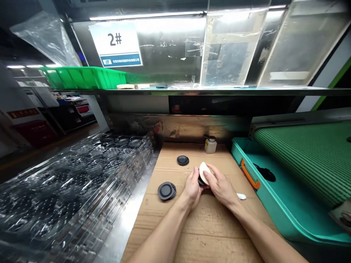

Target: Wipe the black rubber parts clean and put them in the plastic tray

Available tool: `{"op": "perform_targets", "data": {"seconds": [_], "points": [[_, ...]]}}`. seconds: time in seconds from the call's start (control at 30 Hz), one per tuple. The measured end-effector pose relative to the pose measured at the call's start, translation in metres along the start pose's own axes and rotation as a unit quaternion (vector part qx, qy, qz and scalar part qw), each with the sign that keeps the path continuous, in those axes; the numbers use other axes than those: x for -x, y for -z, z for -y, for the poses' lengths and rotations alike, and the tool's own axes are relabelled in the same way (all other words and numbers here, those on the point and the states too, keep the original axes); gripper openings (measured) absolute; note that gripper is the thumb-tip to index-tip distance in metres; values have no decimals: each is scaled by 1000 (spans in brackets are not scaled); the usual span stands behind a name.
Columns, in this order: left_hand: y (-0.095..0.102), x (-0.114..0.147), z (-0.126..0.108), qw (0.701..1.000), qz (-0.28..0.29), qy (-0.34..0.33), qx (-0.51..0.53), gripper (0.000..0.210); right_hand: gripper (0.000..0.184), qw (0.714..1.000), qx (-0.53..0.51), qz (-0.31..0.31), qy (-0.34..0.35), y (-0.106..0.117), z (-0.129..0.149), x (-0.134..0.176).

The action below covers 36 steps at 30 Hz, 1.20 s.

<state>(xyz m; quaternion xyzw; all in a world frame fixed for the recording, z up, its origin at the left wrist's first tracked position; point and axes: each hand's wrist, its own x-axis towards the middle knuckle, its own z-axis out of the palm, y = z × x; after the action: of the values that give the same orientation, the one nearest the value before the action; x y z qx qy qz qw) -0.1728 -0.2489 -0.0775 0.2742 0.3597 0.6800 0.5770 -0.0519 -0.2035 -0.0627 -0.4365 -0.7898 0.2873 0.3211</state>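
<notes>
Above the cardboard sheet (pixel 208 233), my left hand (pixel 192 189) is closed around a black round part (pixel 201 181), mostly covered by fingers. My right hand (pixel 222 188) pinches a white, flat, rounded pad (pixel 203 171) against that part, tilted up, thumb on its face. To the left lies a small pile of black round lids with side tabs (pixel 166 190). Farther back rests another black round lid (pixel 182 160). Beside my right wrist is a small white object (pixel 241 196), partly hidden.
Clear plastic trays (pixel 82 190) holding black parts are stacked at left. A white bottle with a black cap (pixel 210 146) stands at the back. On the right, a teal bin (pixel 270 210) holds black pieces (pixel 265 174) beside a green conveyor belt (pixel 309 153). A green basket (pixel 85 78) sits on the shelf.
</notes>
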Motion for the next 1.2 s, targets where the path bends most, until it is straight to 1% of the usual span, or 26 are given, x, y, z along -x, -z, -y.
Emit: {"op": "perform_targets", "data": {"seconds": [0.03, 0.07, 0.13, 0.2, 0.3, 0.37, 0.4, 0.47, 0.53, 0.63, 0.7, 0.77, 0.8, 0.87, 0.9, 0.93, 1.03, 1.07, 1.13, 1.2], "points": [[2, 0, 1, 1000, 11, -3, 1, 46, 52, 1000, 21, 6, -9, -1, -1, 0], [3, 0, 1, 1000, 12, -9, -15, 42, 52, 999, 46, -5, -24, -1, -4, -1], [4, 2, -3, 997, -1, -22, -70, 37, 50, 993, 93, -43, -57, 2, -16, -5], [4, 6, -13, 991, -10, -43, -125, 33, 49, 987, 118, -75, -74, 9, -30, -11], [4, 15, -39, 971, -5, -102, -218, 31, 47, 986, 128, -83, -74, 16, -48, -19], [9, 25, -62, 951, -6, -134, -278, 36, 46, 985, 135, -79, -72, 17, -55, -21], [13, 32, -73, 943, -13, -139, -301, 40, 45, 985, 140, -75, -72, 16, -57, -22], [27, 49, -95, 933, -38, -129, -335, 45, 45, 984, 148, -61, -78, 15, -59, -23], [44, 67, -113, 916, -71, -110, -380, 41, 45, 984, 152, -44, -84, 16, -58, -23], [72, 89, -130, 883, -108, -71, -450, 36, 45, 981, 165, -26, -93, 19, -53, -21], [86, 96, -133, 867, -116, -28, -483, 40, 46, 978, 181, -18, -104, 21, -49, -20], [93, 95, -131, 854, -113, 12, -508, 45, 46, 975, 192, -7, -115, 23, -45, -19], [94, 92, -127, 848, -107, 22, -518, 47, 46, 973, 196, -1, -119, 24, -43, -18], [97, 83, -120, 832, -95, 18, -546, 47, 46, 972, 204, 7, -120, 25, -42, -17], [98, 78, -117, 816, -94, 5, -571, 47, 46, 971, 207, 9, -120, 25, -41, -16], [99, 73, -114, 792, -95, -14, -603, 46, 46, 970, 211, 12, -120, 25, -41, -15], [101, 65, -109, 698, -105, -46, -706, 52, 48, 967, 218, 17, -132, 26, -41, -13], [100, 65, -108, 674, -106, -49, -729, 58, 49, 966, 222, 11, -131, 27, -40, -14], [95, 66, -106, 643, -93, -48, -759, 70, 50, 964, 241, -19, -111, 28, -35, -15], [88, 67, -103, 621, -62, -44, -780, 80, 46, 961, 260, -59, -78, 33, -20, -14]]}}
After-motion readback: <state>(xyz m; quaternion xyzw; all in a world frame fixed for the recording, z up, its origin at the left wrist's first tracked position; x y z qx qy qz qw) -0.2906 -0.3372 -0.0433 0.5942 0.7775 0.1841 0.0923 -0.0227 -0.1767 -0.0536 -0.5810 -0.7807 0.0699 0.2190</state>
